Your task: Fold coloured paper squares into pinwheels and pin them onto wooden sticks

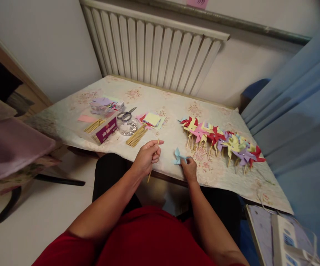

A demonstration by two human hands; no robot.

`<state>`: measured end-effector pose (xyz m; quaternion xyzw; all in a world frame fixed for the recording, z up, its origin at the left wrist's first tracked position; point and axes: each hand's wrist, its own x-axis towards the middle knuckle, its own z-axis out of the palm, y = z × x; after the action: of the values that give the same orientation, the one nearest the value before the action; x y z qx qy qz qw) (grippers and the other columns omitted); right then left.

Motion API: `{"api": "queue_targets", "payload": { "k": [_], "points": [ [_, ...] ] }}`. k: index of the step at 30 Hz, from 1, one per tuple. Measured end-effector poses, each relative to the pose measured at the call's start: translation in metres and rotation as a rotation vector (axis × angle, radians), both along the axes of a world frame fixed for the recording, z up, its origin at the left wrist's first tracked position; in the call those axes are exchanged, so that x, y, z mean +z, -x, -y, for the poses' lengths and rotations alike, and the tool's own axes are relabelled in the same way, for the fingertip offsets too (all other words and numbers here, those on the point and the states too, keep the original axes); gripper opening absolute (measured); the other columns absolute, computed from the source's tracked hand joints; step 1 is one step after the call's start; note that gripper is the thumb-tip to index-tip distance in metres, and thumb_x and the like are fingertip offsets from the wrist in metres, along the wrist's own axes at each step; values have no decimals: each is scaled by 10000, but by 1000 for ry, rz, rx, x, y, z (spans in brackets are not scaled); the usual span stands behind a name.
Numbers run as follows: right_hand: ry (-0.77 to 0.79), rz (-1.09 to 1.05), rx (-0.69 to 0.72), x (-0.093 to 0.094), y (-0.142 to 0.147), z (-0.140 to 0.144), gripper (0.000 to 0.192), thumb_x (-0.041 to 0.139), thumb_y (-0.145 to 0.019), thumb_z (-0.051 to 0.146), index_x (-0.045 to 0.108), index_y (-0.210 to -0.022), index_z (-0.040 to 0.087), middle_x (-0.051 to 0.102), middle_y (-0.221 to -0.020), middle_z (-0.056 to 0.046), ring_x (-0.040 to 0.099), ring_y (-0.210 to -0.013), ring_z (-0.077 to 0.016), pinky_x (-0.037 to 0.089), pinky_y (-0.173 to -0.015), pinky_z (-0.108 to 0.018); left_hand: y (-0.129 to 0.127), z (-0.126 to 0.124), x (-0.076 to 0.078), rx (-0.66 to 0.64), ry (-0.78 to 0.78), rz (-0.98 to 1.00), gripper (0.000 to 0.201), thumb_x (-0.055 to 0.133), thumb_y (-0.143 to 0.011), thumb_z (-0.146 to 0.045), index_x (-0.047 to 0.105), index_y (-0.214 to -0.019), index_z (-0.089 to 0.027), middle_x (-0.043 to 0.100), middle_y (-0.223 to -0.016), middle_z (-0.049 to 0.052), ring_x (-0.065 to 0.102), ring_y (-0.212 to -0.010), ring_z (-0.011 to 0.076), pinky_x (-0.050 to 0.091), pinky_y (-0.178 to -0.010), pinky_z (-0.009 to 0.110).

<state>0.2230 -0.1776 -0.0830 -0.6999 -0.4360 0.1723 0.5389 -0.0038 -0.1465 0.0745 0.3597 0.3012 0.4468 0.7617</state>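
Note:
My left hand (148,157) is closed around a thin wooden stick (150,173), which slants down past the table's front edge. To its right, my right hand (189,168) pinches a light blue paper pinwheel head (178,156) between thumb and fingers, a little apart from the stick. Beyond my left hand lies a bundle of wooden sticks (137,135). Next to it are a round clear dish of silvery pins (129,127) and a stack of coloured paper squares (152,119). Many finished pinwheels (216,136) on sticks lie in a row to the right.
Scissors (126,114) and a purple-fronted box (106,131) with sticks sit on the left of the flowered tablecloth (173,107). A radiator (154,48) stands behind the table. Blue curtain (295,111) hangs at right; a white device (287,240) is at lower right.

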Motion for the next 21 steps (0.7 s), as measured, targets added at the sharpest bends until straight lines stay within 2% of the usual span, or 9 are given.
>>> {"api": "queue_targets", "payload": {
  "k": [16, 21],
  "points": [
    [16, -19, 2, 1, 1, 1, 185, 590, -705, 363, 602, -688, 179, 543, -630, 27, 471, -629, -148, 378, -625, -274, 1, 5, 1, 13, -61, -43, 219, 617, -837, -357, 578, -915, -156, 451, -505, -71, 198, -368, 20, 102, -394, 185],
    [13, -20, -4, 1, 0, 0, 194, 590, -701, 373, 595, -680, 180, 534, -622, 29, 460, -618, -144, 379, -626, -276, 1, 4, 1, 12, -52, -60, 232, 616, -832, -352, 588, -940, -149, 455, -517, -70, 205, -372, 20, 110, -394, 182]
  ]
}}
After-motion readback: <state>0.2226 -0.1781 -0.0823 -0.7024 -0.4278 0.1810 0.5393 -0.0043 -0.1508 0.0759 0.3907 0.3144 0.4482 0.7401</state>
